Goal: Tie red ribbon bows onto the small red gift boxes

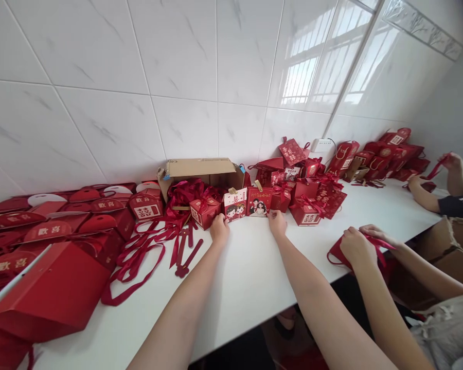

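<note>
Two small gift boxes stand side by side on the white table. One is a white-and-red gift box with cartoon faces; the other is a red gift box with a cartoon couple. My left hand has its fingers closed at the lower left edge of the white-and-red box. My right hand pinches the lower right edge of the red box. Just left of my left hand sits a red box with a ribbon bow. A gold clip or tag tops the red box.
A cardboard box full of red ribbon stands behind. Red candy boxes crowd the left, beside loose ribbon. Finished-looking boxes cluster right. A co-worker's hands handle ribbon nearby; another person's hands work farther right.
</note>
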A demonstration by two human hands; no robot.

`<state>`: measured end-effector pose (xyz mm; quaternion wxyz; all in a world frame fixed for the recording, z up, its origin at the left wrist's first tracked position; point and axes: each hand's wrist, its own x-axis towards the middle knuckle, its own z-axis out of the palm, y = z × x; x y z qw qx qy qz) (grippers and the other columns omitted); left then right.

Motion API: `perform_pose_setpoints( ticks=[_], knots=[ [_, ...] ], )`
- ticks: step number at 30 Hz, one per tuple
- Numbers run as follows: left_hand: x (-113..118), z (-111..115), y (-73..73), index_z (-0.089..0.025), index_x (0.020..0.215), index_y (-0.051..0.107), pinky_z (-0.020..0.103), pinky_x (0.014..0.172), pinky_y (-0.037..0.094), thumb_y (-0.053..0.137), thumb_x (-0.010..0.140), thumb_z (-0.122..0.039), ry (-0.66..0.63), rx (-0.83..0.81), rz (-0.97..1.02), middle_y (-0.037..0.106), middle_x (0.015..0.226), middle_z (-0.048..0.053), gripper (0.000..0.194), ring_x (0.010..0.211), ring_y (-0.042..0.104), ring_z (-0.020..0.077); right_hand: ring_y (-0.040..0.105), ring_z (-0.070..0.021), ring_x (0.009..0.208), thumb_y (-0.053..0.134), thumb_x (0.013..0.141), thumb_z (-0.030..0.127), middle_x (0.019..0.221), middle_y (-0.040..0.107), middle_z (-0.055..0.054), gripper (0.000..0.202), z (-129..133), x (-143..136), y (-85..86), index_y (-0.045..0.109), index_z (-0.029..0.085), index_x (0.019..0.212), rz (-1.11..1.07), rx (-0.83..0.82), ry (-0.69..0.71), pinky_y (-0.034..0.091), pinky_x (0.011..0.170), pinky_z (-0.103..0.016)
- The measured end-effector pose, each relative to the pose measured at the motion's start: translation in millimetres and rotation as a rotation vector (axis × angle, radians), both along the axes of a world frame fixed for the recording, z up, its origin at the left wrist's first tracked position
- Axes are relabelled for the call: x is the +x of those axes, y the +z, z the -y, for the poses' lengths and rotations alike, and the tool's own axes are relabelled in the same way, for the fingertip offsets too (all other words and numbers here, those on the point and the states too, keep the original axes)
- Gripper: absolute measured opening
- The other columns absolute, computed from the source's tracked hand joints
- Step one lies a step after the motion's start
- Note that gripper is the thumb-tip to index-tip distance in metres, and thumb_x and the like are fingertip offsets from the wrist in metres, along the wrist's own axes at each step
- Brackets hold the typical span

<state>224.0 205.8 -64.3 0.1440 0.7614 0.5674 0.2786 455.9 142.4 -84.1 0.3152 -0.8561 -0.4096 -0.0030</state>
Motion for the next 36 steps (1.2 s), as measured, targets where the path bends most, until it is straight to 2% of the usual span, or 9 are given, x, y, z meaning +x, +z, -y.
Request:
perform_pose_setpoints(
  ticks=[8, 12, 16, 18, 22, 26, 28, 32, 36],
  knots=[
    [7.0, -5.1, -1.6, -0.014, 0.113, 0.057, 0.043, 0.088, 0.05, 0.054, 0.091, -0.032, 0.019, 0.001, -0.027, 0.06, 0.113, 0.009, 0.029, 0.101, 0.059, 0.0208, 0.056, -0.0219, 0.107, 0.052, 0.094, 0.034, 0.122, 0.055, -0.009, 0.029, -7.6, -17.0, 1.3, 0.056, 0.017, 0.117, 0.119, -0.004, 0.015, 0.048, 0.092, -0.044],
    [10.5, -6.9, -6.4, -0.014, 0.116, 0.056, 0.047, 0.093, 0.046, 0.055, 0.09, -0.033, -0.03, -0.003, -0.04, 0.058, 0.119, 0.01, 0.032, 0.108, 0.056, 0.0233, 0.054, -0.0211, 0.11, 0.05, 0.095, 0.035, 0.127, 0.053, -0.01, 0.027, -17.6, -18.0, 0.3, 0.057, 0.021, 0.117, 0.116, -0.034, -0.001, 0.046, 0.096, -0.043],
    [12.9, -7.0, -8.8, -0.015, 0.122, 0.054, 0.051, 0.1, 0.041, 0.056, 0.089, -0.032, -0.068, -0.006, -0.004, 0.053, 0.127, 0.011, 0.036, 0.117, 0.051, 0.026, 0.051, -0.0257, 0.113, 0.055, 0.091, 0.038, 0.127, 0.052, -0.012, 0.035, -20.5, -17.0, -0.2, 0.056, 0.018, 0.119, 0.102, -0.041, -0.021, 0.041, 0.097, -0.049],
    [11.4, -6.5, -9.3, -0.016, 0.125, 0.051, 0.052, 0.101, 0.039, 0.056, 0.089, -0.032, -0.068, -0.005, 0.038, 0.051, 0.13, 0.011, 0.039, 0.12, 0.049, 0.0271, 0.049, -0.0288, 0.114, 0.051, 0.092, 0.034, 0.127, 0.051, -0.015, 0.033, -17.7, -16.9, 4.6, 0.058, 0.016, 0.119, 0.113, -0.032, -0.036, 0.039, 0.097, -0.05],
    [0.4, -1.8, -12.6, -0.016, 0.127, 0.048, 0.05, 0.098, 0.042, 0.055, 0.09, -0.031, -0.057, -0.01, 0.16, 0.051, 0.128, 0.012, 0.041, 0.117, 0.051, 0.0262, 0.038, -0.0321, 0.124, 0.034, 0.095, 0.025, 0.137, 0.043, -0.015, 0.038, -14.9, -5.7, 37.5, 0.057, 0.017, 0.125, 0.206, 0.017, -0.035, 0.03, 0.101, -0.048],
    [-13.0, 5.0, -19.2, -0.015, 0.118, 0.054, 0.044, 0.09, 0.049, 0.054, 0.091, -0.032, -0.082, -0.04, 0.278, 0.059, 0.116, 0.009, 0.033, 0.104, 0.058, 0.0216, 0.019, -0.0291, 0.137, 0.028, 0.098, 0.032, 0.15, 0.028, -0.006, 0.043, -26.0, 21.1, 80.5, 0.043, 0.024, 0.138, 0.313, 0.011, 0.026, 0.021, 0.108, -0.045],
    [-17.0, 6.7, -21.1, -0.014, 0.114, 0.056, 0.043, 0.089, 0.049, 0.054, 0.09, -0.032, -0.1, -0.053, 0.325, 0.06, 0.112, 0.009, 0.029, 0.101, 0.059, 0.0207, 0.024, -0.0299, 0.136, 0.032, 0.098, 0.036, 0.148, 0.033, -0.007, 0.041, -31.6, 31.5, 89.5, 0.046, 0.026, 0.136, 0.319, -0.063, 0.049, 0.024, 0.107, -0.046],
    [-19.6, 5.7, -21.4, -0.014, 0.11, 0.058, 0.042, 0.089, 0.05, 0.055, 0.09, -0.031, -0.13, -0.074, 0.396, 0.061, 0.111, 0.008, 0.026, 0.101, 0.059, 0.02, 0.042, -0.0285, 0.124, 0.049, 0.093, 0.041, 0.133, 0.047, -0.01, 0.041, -30.7, 35.8, 79.8, 0.05, 0.02, 0.128, 0.313, -0.231, 0.025, 0.034, 0.102, -0.05],
    [-20.1, 4.1, -21.6, -0.014, 0.109, 0.058, 0.042, 0.087, 0.05, 0.056, 0.09, -0.031, -0.146, -0.088, 0.435, 0.061, 0.109, 0.008, 0.026, 0.099, 0.06, 0.0199, 0.041, -0.032, 0.125, 0.048, 0.094, 0.032, 0.132, 0.046, -0.013, 0.041, -16.4, 36.0, 67.8, 0.045, 0.017, 0.131, 0.315, -0.313, -0.108, 0.032, 0.101, -0.057]
  ],
)
